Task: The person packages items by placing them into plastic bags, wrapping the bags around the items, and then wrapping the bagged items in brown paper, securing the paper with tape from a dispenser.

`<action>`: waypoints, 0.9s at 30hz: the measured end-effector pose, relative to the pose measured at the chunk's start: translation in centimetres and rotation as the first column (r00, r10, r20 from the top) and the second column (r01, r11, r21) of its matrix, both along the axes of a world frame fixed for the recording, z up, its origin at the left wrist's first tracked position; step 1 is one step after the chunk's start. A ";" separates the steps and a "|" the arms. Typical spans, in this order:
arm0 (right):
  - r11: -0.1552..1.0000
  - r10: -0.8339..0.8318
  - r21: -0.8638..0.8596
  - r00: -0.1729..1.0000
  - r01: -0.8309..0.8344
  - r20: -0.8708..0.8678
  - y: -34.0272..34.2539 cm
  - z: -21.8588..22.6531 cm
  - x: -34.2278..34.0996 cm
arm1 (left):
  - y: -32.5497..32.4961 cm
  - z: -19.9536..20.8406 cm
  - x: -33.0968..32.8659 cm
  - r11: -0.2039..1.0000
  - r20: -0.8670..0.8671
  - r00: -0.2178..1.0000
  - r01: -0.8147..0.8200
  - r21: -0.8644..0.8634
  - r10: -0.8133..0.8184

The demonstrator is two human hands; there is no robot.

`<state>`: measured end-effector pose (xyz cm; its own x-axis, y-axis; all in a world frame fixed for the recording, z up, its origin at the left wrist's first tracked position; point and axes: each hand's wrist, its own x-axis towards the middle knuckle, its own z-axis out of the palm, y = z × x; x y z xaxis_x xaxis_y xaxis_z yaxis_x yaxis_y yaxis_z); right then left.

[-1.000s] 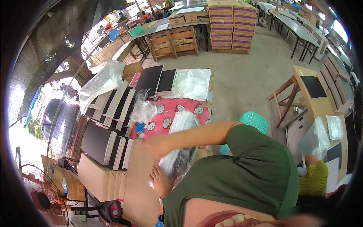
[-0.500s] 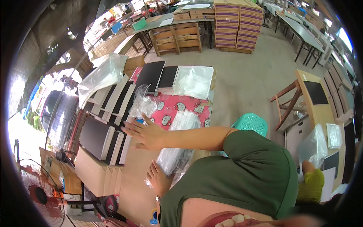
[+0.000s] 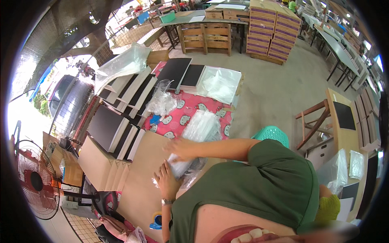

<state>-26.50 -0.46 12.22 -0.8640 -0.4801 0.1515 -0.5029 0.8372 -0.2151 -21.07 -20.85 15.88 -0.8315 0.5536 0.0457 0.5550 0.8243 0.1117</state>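
A long bundle of clear plastic sleeves or film (image 3: 198, 129) lies lengthwise across the pink patterned cloth (image 3: 168, 125) and brown board (image 3: 144, 178). At its near end my left hand (image 3: 168, 182), with a watch on the wrist, rests with fingers spread at the plastic's edge. My right hand (image 3: 182, 150) reaches across just above it, at the bundle's surface, its slightly blurred fingers apart and holding nothing visible. A crumpled clear plastic bag (image 3: 163, 101) sits farther up on the cloth. Beside my left forearm is a blue tape dispenser (image 3: 156, 222).
Stacks of black-covered, book-like blocks (image 3: 107, 127) and brown boards (image 3: 103, 168) line the left side. A standing fan (image 3: 36, 181) is at the lower left. Right of the table are a teal stool (image 3: 272, 133) and wooden bench (image 3: 340, 101). Stacked cartons (image 3: 269, 32) stand far back.
My right hand has drawn back from beside the black stacks onto the plastic bundle. My left hand stays at the bundle's near end. The whole view has shifted slightly.
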 end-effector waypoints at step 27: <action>0.773 -0.146 -0.632 0.985 0.053 -0.097 3.2 10.5 4.3 | -1.3 20.3 -1.6 0.963 -0.038 0.997 0.069 0.261 -0.061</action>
